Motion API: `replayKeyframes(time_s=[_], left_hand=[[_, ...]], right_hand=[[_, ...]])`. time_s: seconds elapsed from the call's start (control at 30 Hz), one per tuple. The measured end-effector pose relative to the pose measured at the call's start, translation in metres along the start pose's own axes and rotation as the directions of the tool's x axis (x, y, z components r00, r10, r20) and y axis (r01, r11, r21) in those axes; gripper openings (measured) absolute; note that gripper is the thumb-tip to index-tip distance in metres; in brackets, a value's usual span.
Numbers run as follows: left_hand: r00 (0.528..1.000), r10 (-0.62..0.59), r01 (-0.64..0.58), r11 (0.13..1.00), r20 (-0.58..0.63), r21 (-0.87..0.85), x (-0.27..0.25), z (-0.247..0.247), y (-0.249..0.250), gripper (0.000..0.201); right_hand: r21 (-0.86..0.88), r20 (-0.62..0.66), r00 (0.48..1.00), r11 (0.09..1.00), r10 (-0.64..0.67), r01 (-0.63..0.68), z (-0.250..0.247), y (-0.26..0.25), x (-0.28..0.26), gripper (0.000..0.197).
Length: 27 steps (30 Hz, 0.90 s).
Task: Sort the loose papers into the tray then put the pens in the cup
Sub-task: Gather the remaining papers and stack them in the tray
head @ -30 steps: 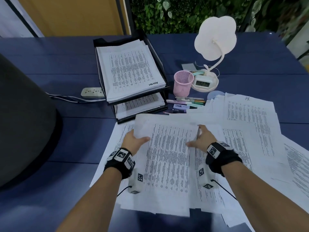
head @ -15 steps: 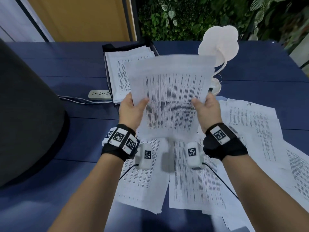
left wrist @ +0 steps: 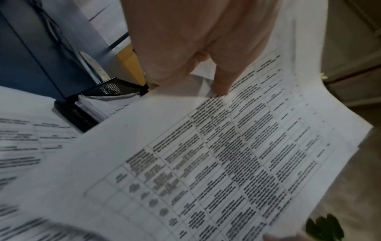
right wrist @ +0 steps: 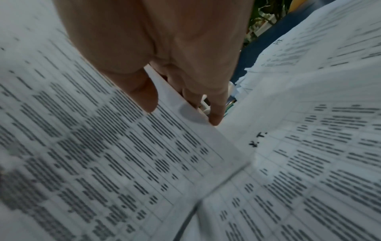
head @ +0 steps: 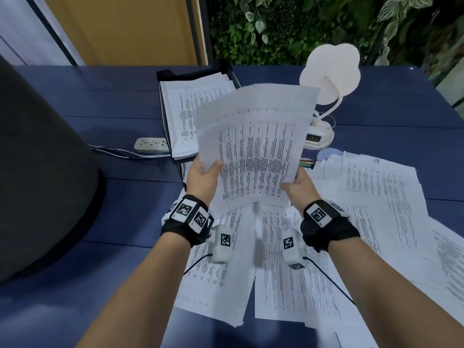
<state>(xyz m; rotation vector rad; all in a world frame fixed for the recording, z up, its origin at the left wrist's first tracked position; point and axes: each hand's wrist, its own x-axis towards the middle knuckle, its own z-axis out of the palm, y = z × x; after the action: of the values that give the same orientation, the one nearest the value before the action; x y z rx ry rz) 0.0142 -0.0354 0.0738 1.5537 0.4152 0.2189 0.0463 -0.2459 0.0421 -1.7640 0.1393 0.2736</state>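
Note:
Both hands hold a stack of printed papers [head: 256,146] tilted up above the desk. My left hand [head: 204,174] pinches its left edge, thumb on the front. My right hand [head: 298,185] pinches the lower right corner. The left wrist view shows the held sheets [left wrist: 206,154] under the left thumb [left wrist: 221,84]. In the right wrist view the thumb [right wrist: 142,93] lies on the held stack [right wrist: 103,146]. The black paper tray [head: 167,79] stands behind, with papers [head: 183,114] in it. Loose papers [head: 376,204] cover the desk. The stack hides the cup; a few pens [head: 306,163] peek out beside it.
A white flower-shaped lamp [head: 330,71] with a clock base [head: 317,136] stands at the back right. A power strip [head: 150,144] with cables lies left of the tray. A large dark rounded object [head: 40,172] fills the left side. Plants [head: 276,28] line the back.
The stack was lifted off the desk a second ago and raised upright. Since half a second ago it has fanned slightly and tilted, its sheets now offset at the top.

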Motion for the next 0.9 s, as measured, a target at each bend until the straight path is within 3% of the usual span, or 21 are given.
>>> replayKeyframes(time_s=[0.17,0.27,0.47,0.57,0.7,0.83,0.9], left_hand=[[0.992,-0.020,0.013,0.998,-0.124,-0.062,0.010,-0.011,0.021,0.046],[0.991,-0.001,-0.005,0.999,-0.135,-0.045,0.021,-0.020,0.026,0.057],[0.989,-0.081,0.098,0.985,-0.121,0.143,0.020,-0.032,0.010,0.072],[0.992,-0.023,0.059,0.955,-0.124,0.291,0.020,-0.039,0.003,0.068],[0.993,0.094,-0.046,0.872,-0.075,0.488,0.026,-0.045,0.012,0.042],[0.975,0.217,-0.144,0.796,-0.056,0.588,0.050,-0.052,0.024,0.043],[0.955,0.296,-0.188,0.685,-0.033,0.704,0.064,-0.056,0.030,0.045]], right_hand=[[-0.114,0.050,0.993,0.988,0.108,-0.101,-0.003,0.010,0.001,0.029],[0.004,0.084,0.982,0.985,0.172,-0.173,0.001,0.006,0.003,0.025],[0.061,0.053,0.996,0.995,0.077,-0.080,0.019,-0.018,0.021,0.028],[0.076,0.040,0.997,0.995,0.065,-0.068,0.029,-0.037,0.032,0.026],[0.070,0.025,0.998,0.996,0.061,-0.063,0.041,-0.059,0.051,0.029],[-0.054,-0.047,0.998,0.998,-0.046,0.043,0.050,-0.077,0.066,0.023],[-0.142,-0.082,0.991,0.985,-0.105,0.093,0.051,-0.085,0.074,0.019]])
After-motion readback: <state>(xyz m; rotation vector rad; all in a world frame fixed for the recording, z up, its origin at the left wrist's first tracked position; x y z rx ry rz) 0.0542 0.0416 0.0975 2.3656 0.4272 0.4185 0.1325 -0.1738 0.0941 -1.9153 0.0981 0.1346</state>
